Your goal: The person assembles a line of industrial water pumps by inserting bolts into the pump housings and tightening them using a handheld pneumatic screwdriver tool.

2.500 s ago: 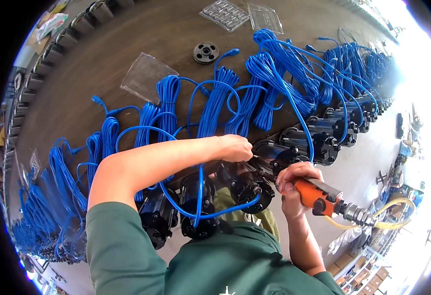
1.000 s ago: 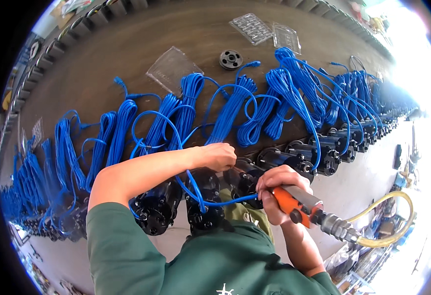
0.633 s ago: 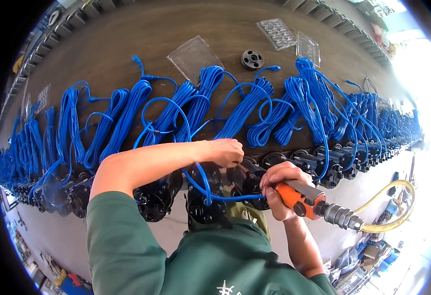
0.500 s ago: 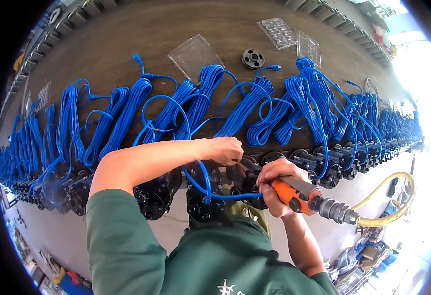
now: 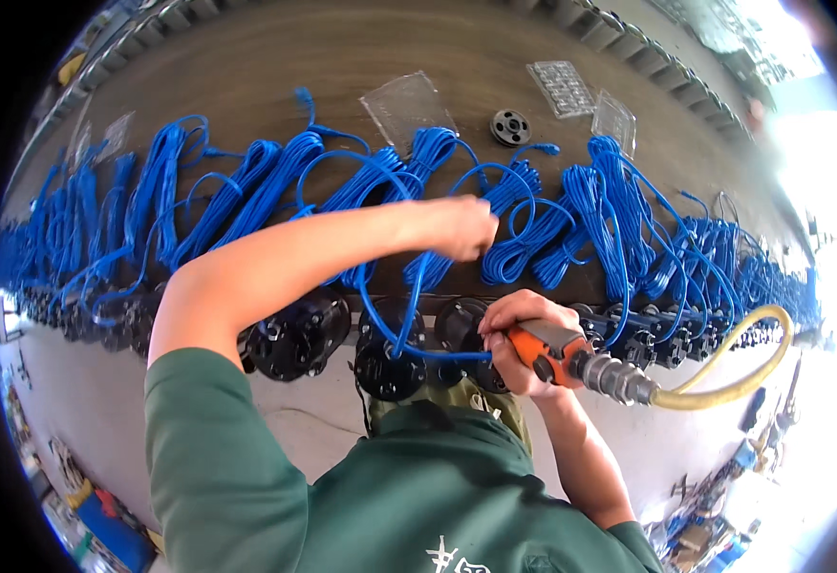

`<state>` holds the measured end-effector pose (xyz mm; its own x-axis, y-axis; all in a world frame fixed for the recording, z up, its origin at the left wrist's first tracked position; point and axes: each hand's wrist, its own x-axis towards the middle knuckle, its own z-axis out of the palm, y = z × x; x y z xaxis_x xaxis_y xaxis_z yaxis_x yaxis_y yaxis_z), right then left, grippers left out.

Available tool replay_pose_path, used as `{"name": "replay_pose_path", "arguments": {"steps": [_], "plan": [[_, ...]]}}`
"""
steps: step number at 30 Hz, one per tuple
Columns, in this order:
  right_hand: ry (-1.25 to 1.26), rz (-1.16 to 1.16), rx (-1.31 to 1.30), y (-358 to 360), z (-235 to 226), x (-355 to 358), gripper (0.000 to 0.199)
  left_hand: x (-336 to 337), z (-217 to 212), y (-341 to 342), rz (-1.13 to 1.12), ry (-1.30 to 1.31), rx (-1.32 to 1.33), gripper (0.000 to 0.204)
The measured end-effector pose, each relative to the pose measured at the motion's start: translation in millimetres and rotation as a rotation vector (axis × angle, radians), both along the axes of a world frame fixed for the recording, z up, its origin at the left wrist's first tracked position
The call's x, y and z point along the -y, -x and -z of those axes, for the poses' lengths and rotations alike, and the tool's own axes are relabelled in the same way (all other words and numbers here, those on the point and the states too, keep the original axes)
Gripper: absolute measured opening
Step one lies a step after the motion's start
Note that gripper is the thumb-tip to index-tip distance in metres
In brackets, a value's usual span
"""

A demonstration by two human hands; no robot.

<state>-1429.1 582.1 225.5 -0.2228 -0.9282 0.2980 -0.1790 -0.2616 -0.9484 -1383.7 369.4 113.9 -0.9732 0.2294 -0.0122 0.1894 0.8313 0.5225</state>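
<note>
- Brown table point(image 5: 275, 81), far side.
- Right hand point(image 5: 525, 311) clamps orange air tool point(image 5: 543, 353); best kept square, clear of blue cable point(image 5: 447, 356).
- Left hand point(image 5: 461, 227) fisted, any contents hidden.

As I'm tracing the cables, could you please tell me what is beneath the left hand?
A blue cable bundle shows on both sides of the left hand; the part beneath is covered.

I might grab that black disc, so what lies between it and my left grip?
In the head view, a blue cable bundle lies between the left grip and the disc, its upper end toward the disc.
</note>
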Motion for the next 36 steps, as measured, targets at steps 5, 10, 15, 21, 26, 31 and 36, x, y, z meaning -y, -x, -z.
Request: {"name": "replay_pose_path", "arguments": {"steps": [5, 10, 15, 21, 26, 31, 36], "plan": [[-0.07, -0.05, 0.0, 4.5, 13.6, -5.9, 0.02, -19.6, -137.8, -44.1, -0.849, -0.137, -0.453, 0.016], [0.325, -0.032, -0.015, 17.6, -52.1, -44.5, 0.024, -211.4, -143.7, -132.3, -1.465, -0.418, -1.193, 0.002], [0.399, -0.07, 0.075, 23.0, -83.9, -121.5, 0.025, -356.3, -9.4, -90.0, -1.701, -2.059, -0.651, 0.02], [0.254, -0.246, 0.037, 20.4, -58.0, -142.7, 0.027, -363.1, 83.0, -23.7, -1.353, -2.8, -1.032, 0.022], [0.184, -0.187, 0.163, 12.0, -27.5, -142.9, 0.03, -358.0, 94.3, -15.9, -1.247, -2.845, -1.166, 0.016], [0.14, -0.173, 0.135, 16.3, -18.2, -139.0, 0.03, -358.1, 90.7, -15.4, -1.197, -2.886, -1.162, 0.015], [0.147, -0.167, 0.124, 11.3, -13.1, -128.1, 0.029, -354.1, 95.2, -18.2, -1.156, -2.887, -1.079, 0.017]]}}
